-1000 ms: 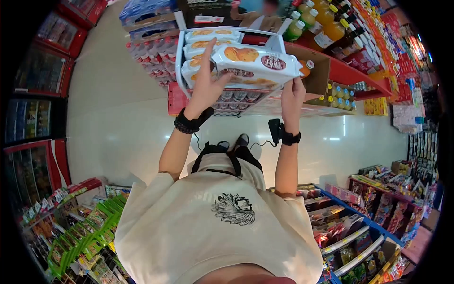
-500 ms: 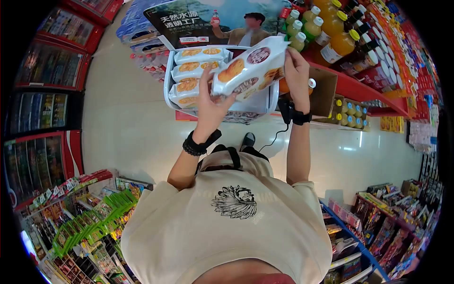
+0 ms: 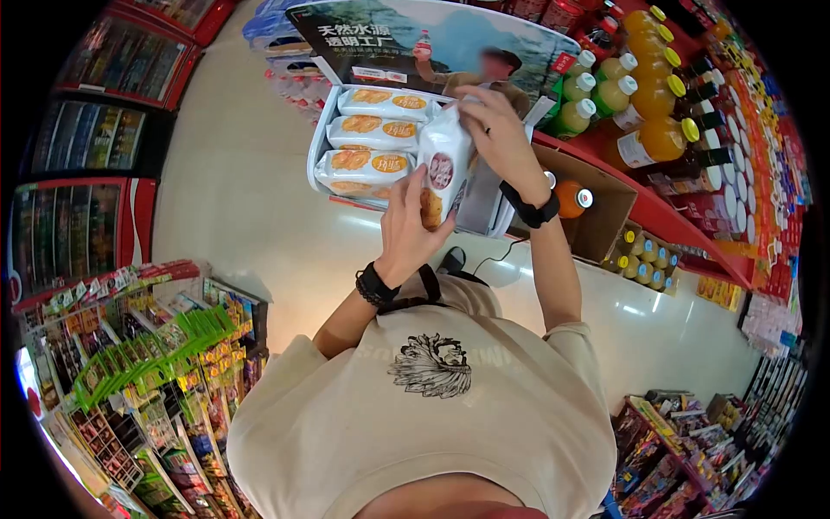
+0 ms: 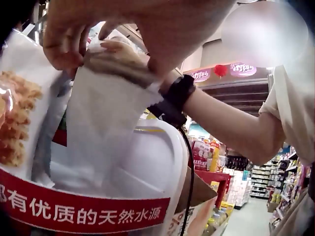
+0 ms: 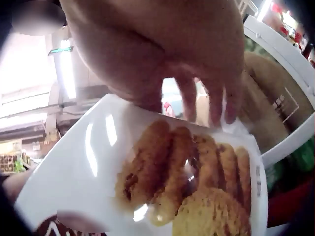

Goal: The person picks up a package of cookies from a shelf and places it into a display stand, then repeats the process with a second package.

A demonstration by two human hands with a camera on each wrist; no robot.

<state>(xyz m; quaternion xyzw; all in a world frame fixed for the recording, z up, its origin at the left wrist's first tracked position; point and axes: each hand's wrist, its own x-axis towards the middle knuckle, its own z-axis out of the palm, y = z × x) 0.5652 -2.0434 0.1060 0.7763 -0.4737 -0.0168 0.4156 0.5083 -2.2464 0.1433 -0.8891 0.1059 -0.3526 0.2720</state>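
In the upper middle of the head view, both hands are holding one biscuit pack (image 3: 439, 173), which is standing almost upright on its short end. The left hand (image 3: 413, 227) is gripping the lower end, with the fingers curled round the wrapper. The right hand (image 3: 497, 130) is closing over the upper end. In the right wrist view its fingertips (image 5: 216, 105) are pinching the sealed edge of the pack (image 5: 147, 177), so both hands are clamped on it.

The pack is hanging over the right part of a white crate (image 3: 316, 151) and is hiding that part from the head camera. In the left part of the crate, three other packs (image 3: 372, 134) are lying flat, one behind another. In the left wrist view the pack (image 4: 98, 128) and the right hand (image 4: 147, 29) are filling most of the frame, and only the crate's rim (image 4: 162, 162) is showing below them.

Behind the crate, at the top of the frame, a poster board (image 3: 415, 43) is standing. To the right, a cardboard box (image 3: 596, 208) is holding an orange bottle (image 3: 571, 197). Juice bottles (image 3: 657, 130) are standing on a red shelf (image 3: 674, 225) in the upper right. Fridges (image 3: 78, 130) are lining the left edge, and a green rack (image 3: 156, 363) is showing in the lower left.
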